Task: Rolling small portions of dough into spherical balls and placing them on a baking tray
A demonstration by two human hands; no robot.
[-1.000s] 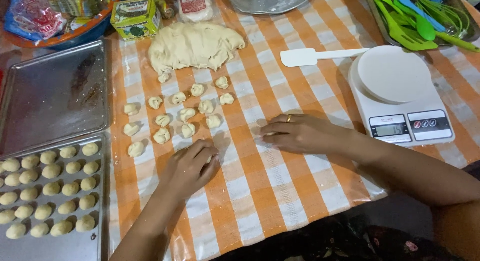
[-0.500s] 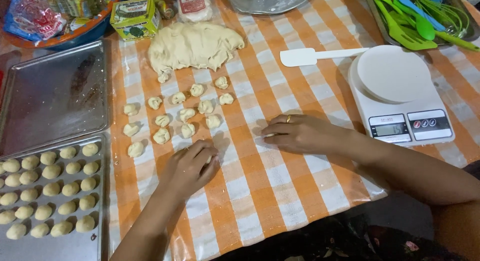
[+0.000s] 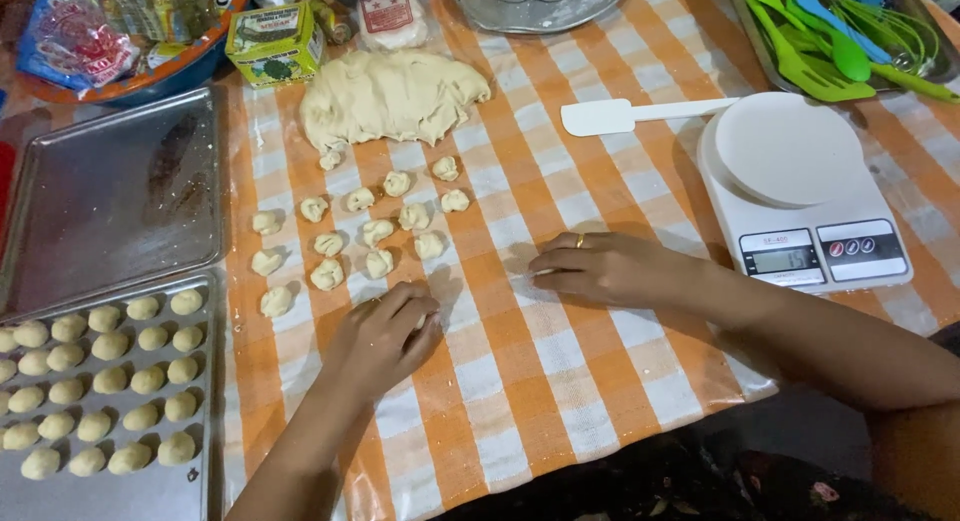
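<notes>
Doughy fingers of the left hand curl down over a barely visible dough piece on the orange checked tablecloth, right hand flat and loose nearby, small dough lumps just beyond.

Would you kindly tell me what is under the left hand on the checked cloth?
The left hand lies cupped, palm down, on the checked cloth. A pale bit of dough peeks out by the fingers; the rest is covered by the palm.

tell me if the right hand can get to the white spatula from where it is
Probably yes. The right hand rests flat on the checked cloth, and the white spatula lies beyond it beside the scale, with only bare cloth between them.
</notes>
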